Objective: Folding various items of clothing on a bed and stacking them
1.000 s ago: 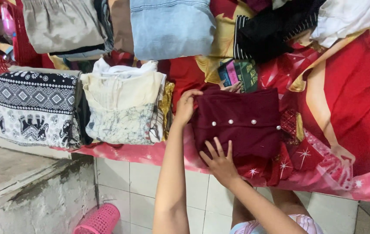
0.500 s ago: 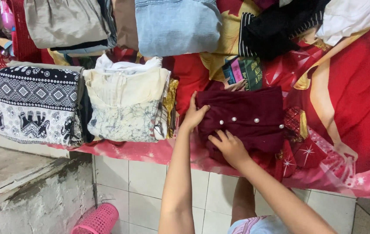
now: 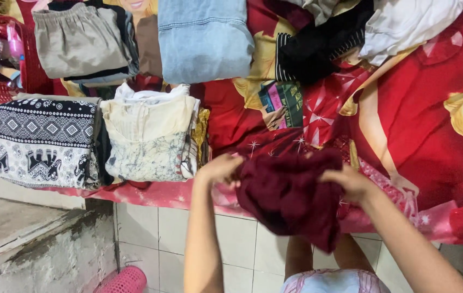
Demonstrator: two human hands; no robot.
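Note:
A folded maroon garment (image 3: 291, 198) hangs lifted off the edge of the red printed bedsheet (image 3: 405, 108). My left hand (image 3: 222, 169) grips its left side and my right hand (image 3: 351, 182) grips its right side. The lower part of the garment droops in front of my legs. Just left of my left hand stands a stack of folded cream patterned clothes (image 3: 150, 135).
A black-and-white elephant-print folded cloth (image 3: 44, 141) lies at the far left. Behind are folded grey trousers (image 3: 82, 40), folded light-blue denim (image 3: 204, 38), a black striped garment (image 3: 318, 46), white cloth (image 3: 405, 24), some books (image 3: 281, 103), a red basket (image 3: 9, 59). A pink basket (image 3: 128, 279) sits on the tiled floor.
The maroon garment lay flat on the bed under both hands. Now both hands have picked it up by its sides and pulled it toward me off the bed edge.

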